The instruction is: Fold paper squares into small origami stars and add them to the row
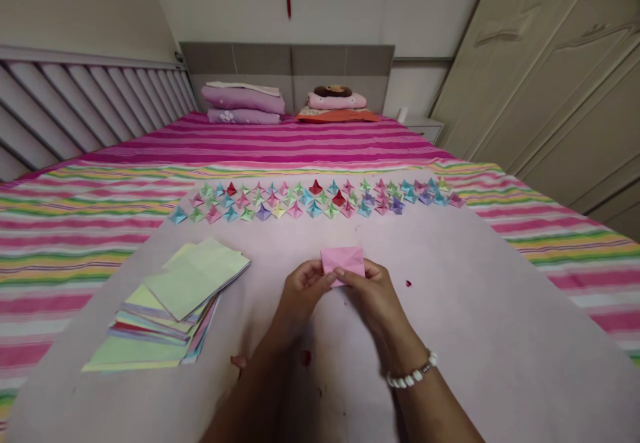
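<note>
A small pink sheet of origami paper [345, 260], folded and showing crease lines, is held up between both hands above the pale board. My left hand [306, 286] pinches its lower left edge, thumb in front and fingers behind. On the lower right, my right hand [373, 286] grips it the same way, with the two thumbs nearly meeting at the bottom edge. A beaded bracelet [413, 378] circles the right wrist. To the left lies a loose stack of coloured paper sheets [197, 276], pale green on top.
Rows of small folded paper boats [315, 198] in many colours stand along the far side of the pale board [440, 336]. Under it is a striped bedspread [565, 250]. Small red scraps [409, 284] lie about. Folded bedding [243, 101] rests by the headboard [260, 60].
</note>
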Tool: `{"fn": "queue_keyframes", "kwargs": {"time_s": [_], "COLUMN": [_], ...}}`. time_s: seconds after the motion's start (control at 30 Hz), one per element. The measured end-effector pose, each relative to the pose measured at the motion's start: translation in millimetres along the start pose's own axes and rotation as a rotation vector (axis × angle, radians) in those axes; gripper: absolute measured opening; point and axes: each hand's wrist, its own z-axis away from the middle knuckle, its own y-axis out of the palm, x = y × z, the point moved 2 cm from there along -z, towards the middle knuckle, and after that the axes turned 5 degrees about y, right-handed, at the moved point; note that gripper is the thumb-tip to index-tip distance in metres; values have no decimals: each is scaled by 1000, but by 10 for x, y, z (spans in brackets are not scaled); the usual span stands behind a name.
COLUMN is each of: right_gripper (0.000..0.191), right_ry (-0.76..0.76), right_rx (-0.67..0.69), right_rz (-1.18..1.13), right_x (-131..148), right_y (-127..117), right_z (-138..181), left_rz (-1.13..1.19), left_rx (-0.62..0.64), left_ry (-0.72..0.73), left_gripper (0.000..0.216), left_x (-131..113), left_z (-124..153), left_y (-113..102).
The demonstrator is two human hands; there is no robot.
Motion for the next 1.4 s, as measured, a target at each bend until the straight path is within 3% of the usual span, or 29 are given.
{"fn": "queue_keyframes", "kwargs": {"time_s": [0.1,0.2,0.37,0.47,0.57,0.73,0.87,0.97,1.07,1.17,1.4], "right_gripper": [19,19,42,42,49,14,17,19,19,19,20], "right_ry": [-43,-41,-13,27,43,45,63,67,45,51,48], "right_rx": [-38,58,245,264,297,306,265,184,48,18,29], "right_rz": [-30,-30,-200,-253,-205,-149,-124,-124,-113,-91,-57], "right_x": [35,45,92,118,110,67,69,81,85,81,93], "right_y": [29,54,21,6,24,28,16,-2,-38,-45,-16], "right_z": [26,37,24,31,57,75,60,35,7,-6,-1], "left_rz": [-85,-98,305,504,556,512,346,201,259,351,36], "left_rx": [48,27,39,189,370,495,406,193,4,-11,33], "left_ry": [-9,19,-95,-262,-400,-530,-470,-248,-25,23,-7], "left_gripper": [28,31,31,28,21,25,23,22,35,52,24], "left_x": [26,11,-57,-93,-101,-44,47,78,31,-30,-52], "left_z": [6,16,30,61,103,147,130,60,-6,-20,43], "left_y": [32,18,-10,17,42,55,71,52,12,-17,-73]}}
